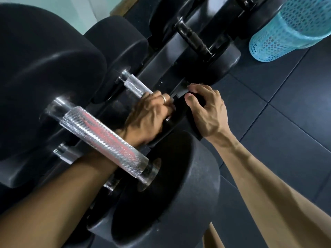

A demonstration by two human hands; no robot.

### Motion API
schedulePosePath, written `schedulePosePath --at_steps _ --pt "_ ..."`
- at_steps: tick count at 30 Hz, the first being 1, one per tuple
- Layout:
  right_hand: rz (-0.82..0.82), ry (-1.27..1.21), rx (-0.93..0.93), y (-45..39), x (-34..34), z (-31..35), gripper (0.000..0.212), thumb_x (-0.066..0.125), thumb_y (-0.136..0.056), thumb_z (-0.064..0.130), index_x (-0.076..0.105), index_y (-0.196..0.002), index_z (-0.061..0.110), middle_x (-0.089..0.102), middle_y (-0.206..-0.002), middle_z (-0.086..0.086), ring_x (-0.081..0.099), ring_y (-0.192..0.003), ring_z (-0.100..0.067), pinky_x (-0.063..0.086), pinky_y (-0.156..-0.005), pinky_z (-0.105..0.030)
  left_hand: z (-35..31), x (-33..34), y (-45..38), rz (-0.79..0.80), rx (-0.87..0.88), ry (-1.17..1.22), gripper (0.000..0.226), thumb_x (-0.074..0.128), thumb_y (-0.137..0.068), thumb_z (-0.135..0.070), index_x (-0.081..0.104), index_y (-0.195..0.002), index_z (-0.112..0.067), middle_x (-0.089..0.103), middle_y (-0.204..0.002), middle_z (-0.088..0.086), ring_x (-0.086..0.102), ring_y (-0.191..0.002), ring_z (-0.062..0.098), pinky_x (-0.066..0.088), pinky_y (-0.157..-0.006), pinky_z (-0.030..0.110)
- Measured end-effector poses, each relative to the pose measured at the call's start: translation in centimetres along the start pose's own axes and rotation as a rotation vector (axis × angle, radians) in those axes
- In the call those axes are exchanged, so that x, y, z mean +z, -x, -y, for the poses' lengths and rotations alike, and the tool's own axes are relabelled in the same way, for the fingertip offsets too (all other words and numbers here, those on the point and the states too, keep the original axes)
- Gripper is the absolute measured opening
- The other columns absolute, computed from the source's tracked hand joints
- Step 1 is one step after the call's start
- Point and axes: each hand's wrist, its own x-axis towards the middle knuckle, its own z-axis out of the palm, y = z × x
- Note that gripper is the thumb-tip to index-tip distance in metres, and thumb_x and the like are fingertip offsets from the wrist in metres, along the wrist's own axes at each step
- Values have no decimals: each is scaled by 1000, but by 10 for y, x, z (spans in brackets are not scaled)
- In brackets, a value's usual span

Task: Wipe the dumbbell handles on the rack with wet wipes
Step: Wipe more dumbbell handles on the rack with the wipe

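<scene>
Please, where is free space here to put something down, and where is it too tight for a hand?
Free: the dark rubber floor tiles between the right hand, the black dumbbell rack and the turquoise perforated plastic basket. Crowded: around the left hand, squeezed between knurled silver dumbbell handles.

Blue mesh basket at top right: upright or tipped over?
Cannot tell for sure. The blue mesh basket leans across the tilted head view, its base on the dark floor mat; its rim is out of frame.

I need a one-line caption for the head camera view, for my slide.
Left hand grips a knurled dumbbell handle on the rack while the right hand holds the dumbbell's black end.
</scene>
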Motion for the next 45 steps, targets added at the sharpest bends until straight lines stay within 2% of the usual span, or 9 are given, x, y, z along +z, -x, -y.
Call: schedulePosePath --at_steps 8,13,19,24,26,29,35,41,45 --pt "6 13 -3 0 -1 -1 46 47 -85 45 69 -121 26 61 -128 19 44 -111 -1 24 -86 4 24 -15 -14 -197 -196 -197 17 65 -92 -15 76 -80 -18 60 -81 0 52 -83 26 37 -69 36" --pt "5 11 4 0 -1 0 46 47 -84 45 69 -120 27 61 -128 20 43 -111 0 23 -85 5 0 -14 -7 -22 -229 -90 15 57 -100 -24 68 -94 -15 56 -92 2 57 -85 26 37 -67 31" --pt "12 0 5 1 -1 -1 46 48 -84 47 69 -120 28 60 -129 20 45 -115 -3 25 -87 0 17 -18 2 -284 -476 -73 19 59 -98 -20 74 -108 -15 61 -93 8 59 -79 28 54 -70 43" --pt "11 -6 1 1 -1 -1 46 48 -84 46 69 -120 27 61 -129 21 45 -115 -3 26 -89 -1 11 -11 9 -483 -698 119 23 66 -95 -29 77 -109 -14 65 -75 8 55 -68 16 32 -77 1" --pt "8 -3 -3 1 0 -2 46 48 -84 46 69 -120 27 61 -128 21 45 -116 -3 26 -89 -1 8 -9 4 -541 -743 144 21 66 -94 -26 76 -108 -14 69 -77 9 59 -69 18 36 -81 3" --pt "8 -4 -5 1 0 -2 45 48 -84 45 70 -119 27 61 -128 21 46 -116 -5 26 -90 -2 1 -1 0 -483 -687 169 19 65 -93 -24 77 -108 -19 73 -92 6 65 -82 21 43 -85 29" --pt "8 8 -6 1 -1 -1 44 48 -84 45 70 -119 29 60 -127 22 42 -111 0 24 -87 3 22 -1 1 -583 -737 22 23 63 -95 -24 75 -112 -16 76 -91 7 64 -84 21 19 -89 -6" --pt "16 15 2 0 -2 0 44 48 -84 45 69 -119 29 61 -127 21 42 -111 0 24 -87 4 5 3 -2 -304 -447 45 15 63 -94 -19 77 -94 -13 73 -84 11 66 -76 31 42 -75 28" --pt "18 22 2 1 -2 0 43 48 -84 45 69 -118 29 60 -127 22 42 -111 0 23 -87 4 24 -7 -6 -447 -639 0 22 59 -97 -25 77 -104 -14 73 -88 13 66 -79 32 40 -76 28"
